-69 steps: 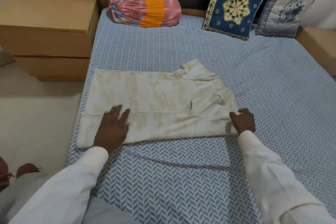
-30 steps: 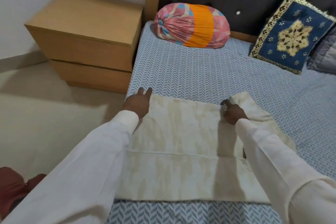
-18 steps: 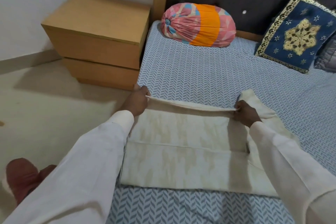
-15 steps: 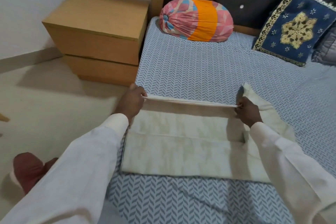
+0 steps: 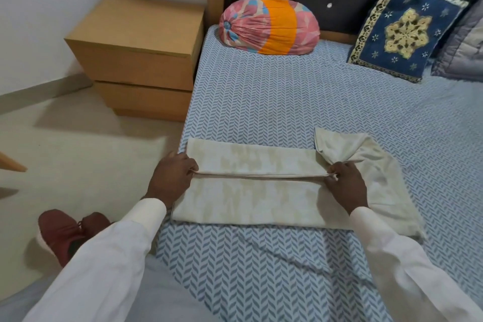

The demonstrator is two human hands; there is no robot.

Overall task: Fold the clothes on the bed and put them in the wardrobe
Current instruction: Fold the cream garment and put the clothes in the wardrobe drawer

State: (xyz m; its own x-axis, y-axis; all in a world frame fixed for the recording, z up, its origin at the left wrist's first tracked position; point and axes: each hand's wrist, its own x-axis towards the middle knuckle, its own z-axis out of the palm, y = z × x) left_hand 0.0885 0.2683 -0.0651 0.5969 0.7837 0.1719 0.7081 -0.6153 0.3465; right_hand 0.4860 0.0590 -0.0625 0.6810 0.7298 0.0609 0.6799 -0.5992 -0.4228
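My left hand (image 5: 172,178) and right hand (image 5: 345,185) each pinched one end of the cream shirt's (image 5: 256,198) folded edge, fingers (image 5: 190,166) curled round the cloth, the edge pulled straight between them. The shirt lay flat near the left side of the bed (image 5: 261,102), collar end bunched just beyond my right hand, well apart from the bolster (image 5: 269,26).

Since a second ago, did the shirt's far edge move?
Yes. The left hand and right hand pulled it back, away from the bolster, over the middle of the shirt.
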